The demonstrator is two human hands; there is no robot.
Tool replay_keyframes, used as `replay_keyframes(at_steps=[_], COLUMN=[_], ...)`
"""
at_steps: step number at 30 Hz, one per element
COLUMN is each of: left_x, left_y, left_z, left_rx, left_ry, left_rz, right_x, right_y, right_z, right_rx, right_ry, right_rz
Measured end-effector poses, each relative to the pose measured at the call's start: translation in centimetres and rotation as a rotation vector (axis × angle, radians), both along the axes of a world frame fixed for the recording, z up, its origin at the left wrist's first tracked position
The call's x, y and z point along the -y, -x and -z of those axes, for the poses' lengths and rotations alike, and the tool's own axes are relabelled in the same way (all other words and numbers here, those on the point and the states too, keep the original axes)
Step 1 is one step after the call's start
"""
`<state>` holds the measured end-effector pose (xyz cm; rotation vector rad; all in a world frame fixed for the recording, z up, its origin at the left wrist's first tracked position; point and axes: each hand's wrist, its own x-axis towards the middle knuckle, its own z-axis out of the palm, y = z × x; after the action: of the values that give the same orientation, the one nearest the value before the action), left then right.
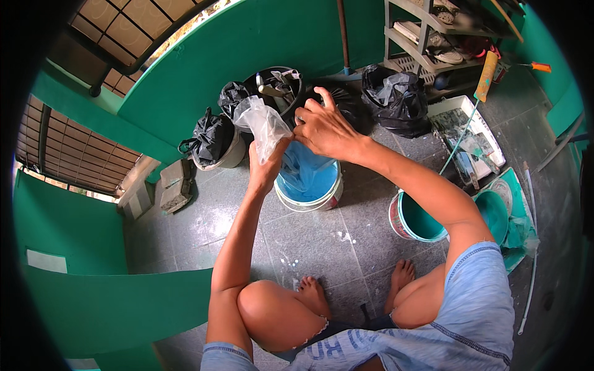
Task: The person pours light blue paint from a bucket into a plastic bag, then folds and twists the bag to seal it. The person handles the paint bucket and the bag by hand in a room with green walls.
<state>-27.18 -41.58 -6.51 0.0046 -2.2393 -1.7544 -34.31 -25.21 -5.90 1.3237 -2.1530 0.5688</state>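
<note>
A translucent plastic bag (pixel 263 123) is gathered in my left hand (pixel 265 166), its pale top sticking up above the fingers. My right hand (pixel 329 131) pinches the same bag beside the left, with one finger raised. Below both hands stands a white bucket (pixel 307 205) with blue inside. Bluish plastic film (pixel 304 164) hangs from the hands into the bucket's mouth; I cannot tell where it ends.
Black garbage bags (pixel 396 102) and a dark bin (pixel 288 89) line the green wall. To the right are a green-lined bucket (pixel 414 216), a paint tray (pixel 467 139) and a roller (pixel 487 77). A shoe rack (pixel 427 43) stands behind; bricks (pixel 176 185) lie left.
</note>
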Motion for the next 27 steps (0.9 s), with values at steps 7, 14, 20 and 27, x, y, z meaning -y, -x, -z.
replay_keyframes(at_steps=[7, 14, 20, 27], left_x=[0.4, 1.3, 2.0, 2.9], left_y=[0.4, 0.3, 0.9, 0.6], left_z=[-1.0, -0.8, 0.1, 0.5], left_rx=[-0.047, -0.004, 0.026, 0.015], left_ry=[-0.225, -0.272, -0.343, -0.342], left_rz=[-0.086, -0.103, -0.065, -0.043], right_x=[-1.6, -3.9, -4.7, -2.3], right_y=[0.6, 1.5, 2.0, 1.7], right_z=[-0.5, 1.0, 1.7, 0.5], right_rx=[-0.002, 0.093, 0.170, 0.134], right_ry=[0.130, 0.097, 0.065, 0.182], right_rz=[-0.012, -0.036, -0.031, -0.047])
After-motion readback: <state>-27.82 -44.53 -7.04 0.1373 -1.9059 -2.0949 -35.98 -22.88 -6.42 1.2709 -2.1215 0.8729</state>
